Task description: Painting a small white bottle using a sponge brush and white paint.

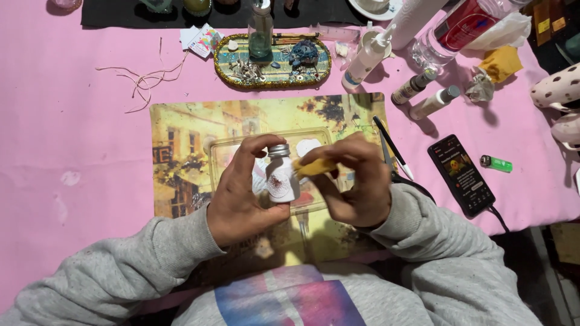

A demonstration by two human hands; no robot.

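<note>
My left hand [241, 193] grips a small white bottle [281, 181] with a silver screw cap, thumb under its base and fingers over the top. A reddish round motif shows on the bottle's side. My right hand [356, 187] pinches a small yellow piece [313, 167], perhaps a sponge, pressed against the bottle's right side. Both hands hover above a clear plastic tray [226, 147] that lies on a yellow picture placemat [181, 139].
An oval glittery tray [225, 68] with trinkets and a glass bottle [260, 33] stands behind the mat. Glue bottle [365, 60], two small tubes, brush [393, 148], phone [462, 175], green lighter [496, 163], loose string [142, 81] lie on the pink cloth.
</note>
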